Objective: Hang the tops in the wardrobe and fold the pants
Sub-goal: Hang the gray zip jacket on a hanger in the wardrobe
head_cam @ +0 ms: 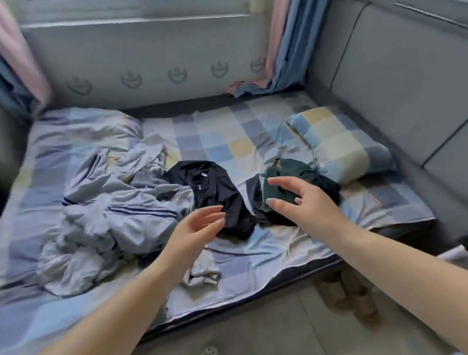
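landmark: checked pillow [340, 142], far right on the bed [262, 257]. All places below are relative to it.
black garment [214, 191]: left of the pillow, well apart from it. Crumpled; a neck label shows at its far end, so I judge it a top.
long axis: runs from the label end, far side, down toward me and slightly right.
dark green garment [289, 178]: bunched just left of the pillow's near corner, between pillow and black garment. Top or pants, cannot tell.
grey striped heap [111, 213]: further left again, beyond the black one. Looks like several pieces, not sortable from here.
my left hand [200, 224]: fingers straight and relaxed, palm turned right, holding nothing. Fingertips overlap the near end of the black garment; touching or just above it, cannot tell.
my right hand [297, 200]: spread wide, fingers loosely curved, empty, in front of the green garment. Contact unclear.
nearer hand: left for the black piece, right for the green.
step, my guess: picking a first piece; nothing hung or folded yet in view.
next move needs: grab at the label end, not the near end, so the black piece hangs straight.
wardrobe: not in view.
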`<state>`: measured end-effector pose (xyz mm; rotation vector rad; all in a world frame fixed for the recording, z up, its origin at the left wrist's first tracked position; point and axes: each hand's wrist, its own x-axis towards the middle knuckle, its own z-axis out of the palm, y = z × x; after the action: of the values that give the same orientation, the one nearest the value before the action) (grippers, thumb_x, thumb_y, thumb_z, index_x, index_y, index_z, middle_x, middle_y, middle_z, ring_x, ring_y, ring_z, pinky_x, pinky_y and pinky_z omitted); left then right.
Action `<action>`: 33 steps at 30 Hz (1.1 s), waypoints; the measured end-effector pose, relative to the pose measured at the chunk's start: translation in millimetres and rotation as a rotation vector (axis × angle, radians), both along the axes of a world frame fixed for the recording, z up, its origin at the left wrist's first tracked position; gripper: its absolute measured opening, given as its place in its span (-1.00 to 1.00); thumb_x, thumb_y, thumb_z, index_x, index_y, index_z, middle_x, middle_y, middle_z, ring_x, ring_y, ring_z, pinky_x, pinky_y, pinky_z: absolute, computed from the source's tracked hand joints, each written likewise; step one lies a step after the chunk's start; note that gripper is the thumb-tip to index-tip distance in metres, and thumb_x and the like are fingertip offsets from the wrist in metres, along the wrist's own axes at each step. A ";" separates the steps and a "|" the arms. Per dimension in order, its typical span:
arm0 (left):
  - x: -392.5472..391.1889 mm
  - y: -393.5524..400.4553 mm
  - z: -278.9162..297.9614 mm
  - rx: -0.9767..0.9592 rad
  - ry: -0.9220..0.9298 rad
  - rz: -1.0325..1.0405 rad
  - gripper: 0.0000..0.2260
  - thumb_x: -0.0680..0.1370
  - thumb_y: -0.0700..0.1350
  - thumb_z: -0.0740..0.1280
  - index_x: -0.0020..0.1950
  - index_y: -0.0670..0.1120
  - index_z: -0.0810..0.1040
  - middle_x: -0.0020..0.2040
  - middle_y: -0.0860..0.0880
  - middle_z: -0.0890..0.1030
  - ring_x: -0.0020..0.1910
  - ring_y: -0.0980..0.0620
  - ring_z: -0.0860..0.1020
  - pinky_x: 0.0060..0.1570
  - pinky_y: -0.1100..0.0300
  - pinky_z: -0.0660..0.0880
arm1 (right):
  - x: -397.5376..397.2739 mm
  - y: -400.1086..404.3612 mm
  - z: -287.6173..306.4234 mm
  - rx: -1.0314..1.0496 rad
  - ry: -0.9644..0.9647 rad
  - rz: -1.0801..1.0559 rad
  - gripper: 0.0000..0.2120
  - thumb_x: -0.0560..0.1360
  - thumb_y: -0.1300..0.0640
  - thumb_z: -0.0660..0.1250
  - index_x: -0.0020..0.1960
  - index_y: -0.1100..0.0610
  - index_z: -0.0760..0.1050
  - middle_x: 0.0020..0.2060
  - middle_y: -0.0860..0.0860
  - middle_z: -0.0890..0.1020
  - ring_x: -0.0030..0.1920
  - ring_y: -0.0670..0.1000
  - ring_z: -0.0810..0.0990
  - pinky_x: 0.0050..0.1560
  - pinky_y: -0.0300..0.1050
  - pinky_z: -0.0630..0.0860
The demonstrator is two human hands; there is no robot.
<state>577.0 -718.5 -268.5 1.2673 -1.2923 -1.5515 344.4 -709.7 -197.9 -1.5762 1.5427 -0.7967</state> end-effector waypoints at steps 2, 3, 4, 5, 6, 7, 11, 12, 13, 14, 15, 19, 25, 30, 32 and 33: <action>28.9 -19.3 -8.4 0.021 -0.002 0.060 -0.80 0.52 -0.06 0.40 0.14 0.11 0.59 0.10 0.12 0.66 0.14 0.15 0.59 0.06 0.19 0.47 | 25.3 -28.0 -11.3 0.026 -0.001 0.026 -0.64 0.47 -0.05 0.38 0.25 -0.15 0.45 0.21 -0.23 0.47 0.27 -0.21 0.38 0.19 -0.26 0.28; 38.5 -26.3 -11.8 0.031 -0.010 0.077 -0.79 0.53 -0.09 0.38 0.15 0.09 0.58 0.10 0.11 0.66 0.13 0.16 0.58 0.05 0.21 0.47 | 34.0 -38.0 -15.6 0.036 0.003 0.036 -0.64 0.47 -0.05 0.38 0.25 -0.15 0.45 0.18 -0.26 0.46 0.26 -0.22 0.38 0.19 -0.27 0.28; 50.0 -34.8 -16.3 0.045 -0.010 0.100 -0.79 0.54 -0.11 0.37 0.16 0.06 0.58 0.09 0.10 0.66 0.13 0.18 0.58 0.03 0.24 0.47 | 44.5 -50.4 -19.9 0.052 0.009 0.045 -0.63 0.47 -0.05 0.38 0.26 -0.15 0.45 0.16 -0.30 0.45 0.24 -0.23 0.37 0.20 -0.27 0.27; 63.4 -45.0 -21.2 0.062 -0.012 0.125 -0.79 0.54 -0.13 0.36 0.17 0.04 0.57 0.09 0.09 0.66 0.12 0.19 0.58 0.02 0.26 0.48 | 57.3 -67.9 -27.6 0.069 0.012 0.058 -0.63 0.48 -0.04 0.38 0.27 -0.15 0.45 0.13 -0.33 0.44 0.21 -0.24 0.36 0.21 -0.27 0.27; 66.8 -48.5 -23.7 0.067 -0.012 0.134 -0.79 0.55 -0.15 0.36 0.17 0.02 0.57 0.09 0.07 0.66 0.11 0.19 0.59 0.02 0.27 0.48 | 61.1 -73.1 -30.3 0.077 0.018 0.053 -0.63 0.48 -0.03 0.37 0.28 -0.14 0.45 0.14 -0.32 0.44 0.20 -0.24 0.36 0.21 -0.26 0.27; 71.2 -52.8 -26.0 0.075 -0.016 0.151 -0.79 0.55 -0.16 0.36 0.17 0.01 0.58 0.09 0.06 0.66 0.11 0.19 0.59 0.01 0.29 0.47 | 66.2 -80.6 -34.1 0.083 0.022 0.058 -0.62 0.48 -0.03 0.37 0.29 -0.12 0.45 0.17 -0.29 0.45 0.20 -0.23 0.36 0.22 -0.25 0.27; 93.7 -78.9 -46.2 0.133 -0.037 0.217 -0.80 0.55 -0.16 0.35 0.17 -0.02 0.58 0.09 0.06 0.66 0.09 0.22 0.59 0.05 0.33 0.49 | 90.6 -123.3 -59.4 0.135 0.032 0.109 -0.60 0.48 -0.01 0.38 0.30 -0.08 0.46 0.24 -0.18 0.48 0.26 -0.20 0.38 0.23 -0.25 0.27; 98.4 -83.8 -51.5 0.153 -0.040 0.236 -0.81 0.55 -0.16 0.35 0.16 0.00 0.58 0.09 0.06 0.66 0.10 0.21 0.58 0.09 0.29 0.49 | 95.4 -131.4 -65.9 0.152 0.034 0.115 -0.61 0.48 -0.01 0.38 0.30 -0.09 0.46 0.25 -0.17 0.48 0.27 -0.20 0.38 0.23 -0.25 0.28; 104.1 -90.2 -58.4 0.174 -0.046 0.263 -0.82 0.55 -0.15 0.36 0.14 0.03 0.58 0.09 0.07 0.66 0.10 0.21 0.58 0.13 0.24 0.49 | 101.1 -143.2 -75.5 0.172 0.030 0.126 -0.61 0.48 -0.02 0.38 0.29 -0.10 0.46 0.25 -0.17 0.48 0.27 -0.20 0.38 0.22 -0.24 0.28; 108.7 -94.2 -64.6 0.194 -0.051 0.286 -0.82 0.55 -0.15 0.36 0.12 0.05 0.58 0.08 0.08 0.66 0.10 0.20 0.58 0.14 0.22 0.49 | 105.5 -151.2 -83.6 0.192 0.024 0.131 -0.61 0.48 -0.02 0.38 0.29 -0.10 0.46 0.25 -0.17 0.48 0.26 -0.20 0.37 0.22 -0.24 0.28; 114.8 -99.5 -72.1 0.215 -0.057 0.311 -0.83 0.54 -0.13 0.37 0.11 0.06 0.58 0.07 0.09 0.66 0.10 0.19 0.59 0.13 0.21 0.49 | 111.7 -161.5 -93.3 0.215 0.017 0.143 -0.61 0.47 -0.02 0.39 0.29 -0.10 0.45 0.25 -0.17 0.48 0.27 -0.19 0.37 0.22 -0.23 0.28; 142.1 -114.3 -99.3 0.290 -0.110 0.436 -0.83 0.54 -0.12 0.37 0.10 0.07 0.58 0.03 0.10 0.66 0.08 0.14 0.60 0.01 0.23 0.53 | 137.1 -200.8 -127.6 0.284 0.019 0.209 -0.63 0.48 -0.02 0.39 0.27 -0.11 0.46 0.19 -0.19 0.48 0.25 -0.20 0.38 0.19 -0.22 0.31; 203.1 -131.3 -144.5 0.441 -0.100 0.684 -0.87 0.55 -0.09 0.35 0.09 0.06 0.58 0.09 0.00 0.64 0.09 0.05 0.59 0.06 0.11 0.51 | 204.7 -256.8 -175.0 0.346 0.034 0.336 -0.61 0.48 -0.01 0.39 0.29 -0.05 0.46 0.19 -0.15 0.50 0.21 -0.19 0.40 0.16 -0.24 0.32; 261.0 -160.7 -184.9 0.492 -0.134 0.755 -0.89 0.55 -0.09 0.34 0.07 0.03 0.57 0.08 0.01 0.62 0.08 0.07 0.57 -0.08 0.17 0.47 | 277.4 -291.6 -210.3 0.353 0.070 0.394 -0.60 0.48 -0.01 0.39 0.30 -0.02 0.46 0.24 -0.11 0.52 0.26 -0.18 0.40 0.18 -0.24 0.32; 286.0 -180.1 -201.4 0.482 -0.186 0.740 -0.83 0.56 -0.11 0.34 0.15 -0.03 0.56 0.09 -0.02 0.60 0.12 0.04 0.55 -0.07 0.17 0.46 | 306.7 -303.0 -226.0 0.337 0.074 0.409 -0.60 0.48 -0.02 0.38 0.30 -0.02 0.45 0.24 -0.11 0.51 0.20 -0.21 0.39 0.16 -0.26 0.30; 302.0 -190.6 -214.4 0.475 -0.212 0.725 -0.80 0.56 -0.12 0.34 0.18 -0.06 0.55 0.10 -0.03 0.58 0.12 0.03 0.54 -0.05 0.16 0.45 | 325.4 -308.9 -240.1 0.338 0.070 0.411 -0.59 0.49 -0.01 0.38 0.31 -0.01 0.45 0.24 -0.11 0.51 0.19 -0.22 0.39 0.16 -0.26 0.29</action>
<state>879.0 -909.1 -482.9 1.9629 -0.4601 -1.2279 669.8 -1018.6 -438.0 -1.5977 1.2576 -0.2408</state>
